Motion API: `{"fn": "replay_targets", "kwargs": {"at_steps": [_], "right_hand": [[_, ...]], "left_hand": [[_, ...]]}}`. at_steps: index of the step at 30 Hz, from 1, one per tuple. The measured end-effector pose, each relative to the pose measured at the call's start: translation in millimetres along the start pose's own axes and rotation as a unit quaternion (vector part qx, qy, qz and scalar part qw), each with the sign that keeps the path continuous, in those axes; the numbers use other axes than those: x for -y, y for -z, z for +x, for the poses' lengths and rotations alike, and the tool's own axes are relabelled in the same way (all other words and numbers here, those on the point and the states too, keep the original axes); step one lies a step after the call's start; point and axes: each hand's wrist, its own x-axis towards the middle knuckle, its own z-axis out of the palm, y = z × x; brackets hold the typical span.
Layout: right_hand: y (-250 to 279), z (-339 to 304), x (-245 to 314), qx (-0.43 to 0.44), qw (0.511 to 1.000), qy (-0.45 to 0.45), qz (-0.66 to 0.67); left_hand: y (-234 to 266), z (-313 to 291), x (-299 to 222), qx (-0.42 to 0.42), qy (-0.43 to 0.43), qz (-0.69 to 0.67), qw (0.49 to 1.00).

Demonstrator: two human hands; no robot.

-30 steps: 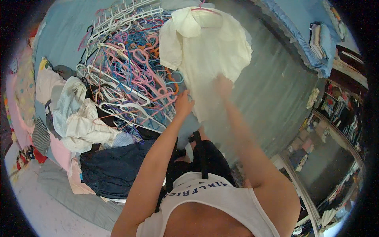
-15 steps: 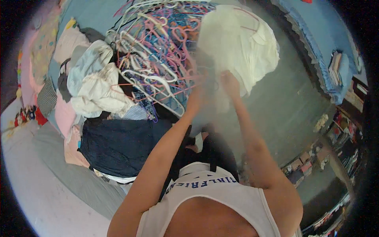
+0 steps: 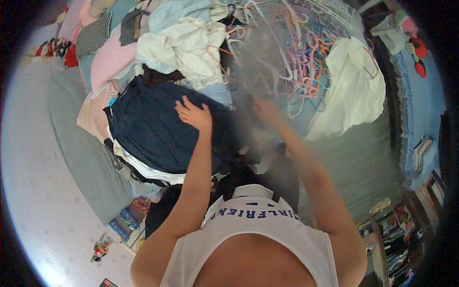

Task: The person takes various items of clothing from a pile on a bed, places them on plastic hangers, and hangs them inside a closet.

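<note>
My left hand (image 3: 193, 115) lies with its fingers spread on a dark navy garment (image 3: 153, 124), which is laid flat on top of a stack of clothes. My right hand (image 3: 267, 114) is beside the right edge of that garment, just in front of the tangled heap of coloured hangers (image 3: 306, 62). A hazy smear in the picture covers its fingers, so whether they hold anything does not show. Right of the hangers is a white garment (image 3: 351, 91) with a thin pink hanger on it.
Behind the navy garment lie a crumpled white cloth (image 3: 191, 50) and a pink cloth (image 3: 112, 64). A grey sheet (image 3: 81, 138) runs along the left. At the far right stands a blue-covered bed (image 3: 430, 95); shelves with many small items (image 3: 401, 234) are at lower right.
The view has swung left, so the clothes and hangers appear further right. My left hand has gone from beside the hangers to the navy garment. My right hand is away from the white garment.
</note>
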Motion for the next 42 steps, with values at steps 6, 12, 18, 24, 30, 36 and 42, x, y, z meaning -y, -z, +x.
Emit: {"fn": "replay_targets", "kwargs": {"at_steps": [6, 12, 18, 24, 30, 36, 42], "right_hand": [[-38.5, -18.5, 75.6, 0.063, 0.996, -0.061, -0.004], [-86.1, -18.2, 146.6, 0.059, 0.998, -0.008, 0.017], [-132.0, 0.4, 188.5, -0.026, 0.996, -0.005, 0.087], [-128.9, 3.6, 190.2, 0.051, 0.991, -0.085, 0.089], [-106.3, -18.7, 202.5, 0.038, 0.995, -0.096, 0.011], [-90.0, -0.8, 213.6, 0.057, 0.996, -0.065, -0.036], [-83.3, 16.6, 237.5, 0.041, 0.998, 0.051, -0.022]], "left_hand": [[-0.8, 32.2, 133.8, 0.110, 0.086, 0.051, 0.989], [-13.6, 41.6, 167.5, 0.218, 0.029, -0.209, 0.953], [3.4, 9.5, 165.0, 0.493, -0.181, -0.327, 0.785], [64.1, 98.7, 207.1, 0.028, -0.122, -0.296, 0.947], [57.4, 200.7, 310.1, 0.063, 0.183, -0.137, 0.971], [18.0, 166.6, 285.2, 0.241, 0.003, -0.093, 0.966], [22.5, 158.6, 217.8, 0.036, -0.058, -0.184, 0.981]]}}
